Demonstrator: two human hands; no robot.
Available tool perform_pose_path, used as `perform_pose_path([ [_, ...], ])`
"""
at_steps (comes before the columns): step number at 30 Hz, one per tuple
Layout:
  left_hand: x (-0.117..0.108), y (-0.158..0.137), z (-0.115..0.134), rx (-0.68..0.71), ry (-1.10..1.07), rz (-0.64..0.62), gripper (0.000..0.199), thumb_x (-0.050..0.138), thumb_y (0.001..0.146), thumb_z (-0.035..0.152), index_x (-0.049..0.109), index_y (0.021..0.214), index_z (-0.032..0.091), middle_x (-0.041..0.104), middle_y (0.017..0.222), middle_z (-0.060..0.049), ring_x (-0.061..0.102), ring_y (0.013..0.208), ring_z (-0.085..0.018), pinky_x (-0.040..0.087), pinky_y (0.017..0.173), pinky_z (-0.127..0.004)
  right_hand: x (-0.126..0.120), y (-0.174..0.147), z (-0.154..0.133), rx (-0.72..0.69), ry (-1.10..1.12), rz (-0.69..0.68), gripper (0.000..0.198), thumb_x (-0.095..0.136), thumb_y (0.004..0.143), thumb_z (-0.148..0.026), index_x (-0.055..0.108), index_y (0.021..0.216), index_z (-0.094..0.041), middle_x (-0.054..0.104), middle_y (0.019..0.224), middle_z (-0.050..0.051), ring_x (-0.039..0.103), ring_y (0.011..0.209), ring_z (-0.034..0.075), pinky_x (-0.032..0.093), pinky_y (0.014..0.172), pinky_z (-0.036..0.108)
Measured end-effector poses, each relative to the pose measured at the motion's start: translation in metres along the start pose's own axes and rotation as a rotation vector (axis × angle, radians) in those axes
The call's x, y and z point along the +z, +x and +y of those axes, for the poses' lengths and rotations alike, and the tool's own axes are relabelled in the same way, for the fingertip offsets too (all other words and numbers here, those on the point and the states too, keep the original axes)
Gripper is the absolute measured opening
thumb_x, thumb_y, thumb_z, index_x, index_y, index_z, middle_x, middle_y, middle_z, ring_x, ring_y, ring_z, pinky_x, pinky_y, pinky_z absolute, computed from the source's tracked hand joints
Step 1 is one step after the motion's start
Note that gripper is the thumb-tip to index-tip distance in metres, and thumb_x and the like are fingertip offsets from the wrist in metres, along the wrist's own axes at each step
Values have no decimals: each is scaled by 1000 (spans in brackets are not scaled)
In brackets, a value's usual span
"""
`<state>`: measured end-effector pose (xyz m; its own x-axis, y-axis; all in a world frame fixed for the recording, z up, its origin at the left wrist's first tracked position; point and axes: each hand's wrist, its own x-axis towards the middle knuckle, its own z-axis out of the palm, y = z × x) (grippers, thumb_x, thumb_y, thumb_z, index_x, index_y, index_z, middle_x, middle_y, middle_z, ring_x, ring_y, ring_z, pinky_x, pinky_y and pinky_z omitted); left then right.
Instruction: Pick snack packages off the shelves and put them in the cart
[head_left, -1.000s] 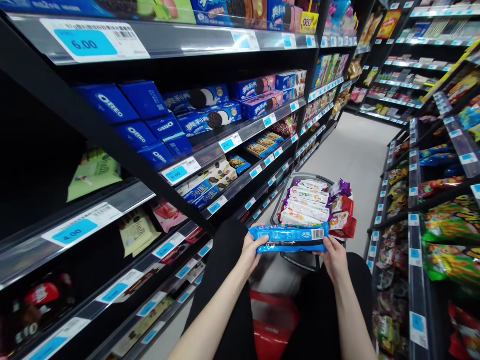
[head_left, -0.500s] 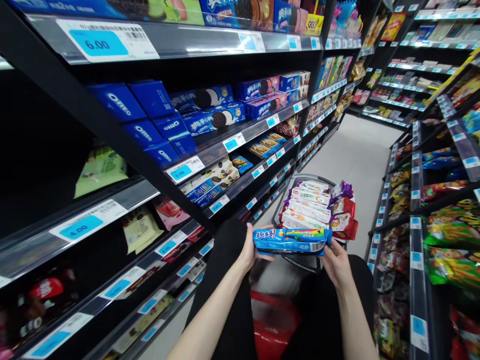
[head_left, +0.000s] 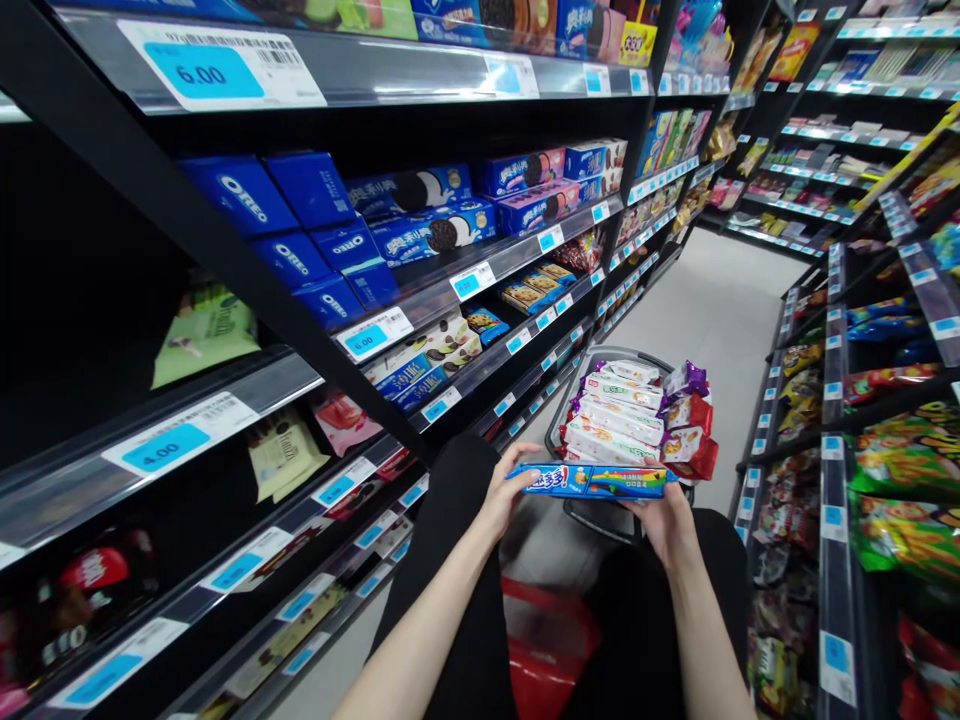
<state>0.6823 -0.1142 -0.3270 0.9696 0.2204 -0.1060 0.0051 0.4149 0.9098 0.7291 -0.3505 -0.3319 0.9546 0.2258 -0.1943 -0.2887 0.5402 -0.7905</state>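
Note:
A long blue cookie packet [head_left: 592, 481] with white lettering and a rainbow strip lies level between my two hands, above my lap. At its left end my left hand [head_left: 504, 492] grips it, thumb over the top. My right hand [head_left: 664, 515] holds the other end, its fingers partly hidden under and behind the packet. Just beyond the packet stands a grey shopping basket [head_left: 559, 420] on the floor. Rows of white snack packets [head_left: 615, 410] fill it, with red and purple packets [head_left: 688, 425] along its right side.
To the left rises a shelf rack [head_left: 480, 215] with blue Oreo boxes [head_left: 244, 195] and price tags. Low shelves of bagged snacks [head_left: 907, 480] line the right. A grey aisle floor [head_left: 712, 300] runs ahead. Something red [head_left: 551, 640] is between my legs.
The cookie packet has turned about its length, so less of its near side shows, and shifted slightly right. Both hands have changed their hold; the left thumb now lies over the packet's end.

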Motion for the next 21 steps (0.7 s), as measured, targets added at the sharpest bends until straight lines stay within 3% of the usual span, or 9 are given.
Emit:
perform_pose_path([
  [7, 0, 1, -2, -8, 13, 38, 43, 69, 57, 30, 54, 95, 18, 57, 102, -6, 54, 78, -17, 41, 62, -23, -3, 1, 2, -3, -55, 48, 50, 70, 63, -40, 54, 108, -24, 59, 107, 8, 58, 95, 27, 51, 73, 46],
  [10, 3, -1, 0, -55, -124, 20, 48, 67, 61, 37, 53, 104, 19, 56, 108, -7, 55, 80, -17, 42, 63, -24, -3, -1, 1, -60, -43, 34, 48, 71, 63, -33, 55, 107, -26, 60, 105, 7, 57, 96, 27, 50, 77, 45],
  [13, 6, -1, 2, -173, -329, 43, 49, 61, 68, 41, 54, 110, 18, 55, 114, -9, 57, 91, -22, 45, 71, -30, -1, -5, -1, -109, -55, -14, 49, 72, 59, -26, 56, 105, -29, 55, 116, 5, 54, 103, 27, 47, 83, 44],
  [18, 4, 2, 3, -269, -517, 132, 53, 60, 64, 19, 51, 117, 14, 62, 103, -10, 59, 91, -21, 45, 81, -33, 0, -14, -10, -51, -122, -144, 66, 77, 51, -18, 54, 112, -31, 38, 138, 4, 38, 123, 28, 40, 94, 41],
  [21, 3, 2, 3, -210, -550, 98, 63, 57, 60, 12, 48, 122, 14, 60, 109, -10, 57, 98, -24, 42, 88, -37, -2, -14, -9, 23, -17, -199, 81, 79, 51, -32, 45, 124, -36, 34, 140, 4, 38, 124, 28, 40, 94, 44],
])
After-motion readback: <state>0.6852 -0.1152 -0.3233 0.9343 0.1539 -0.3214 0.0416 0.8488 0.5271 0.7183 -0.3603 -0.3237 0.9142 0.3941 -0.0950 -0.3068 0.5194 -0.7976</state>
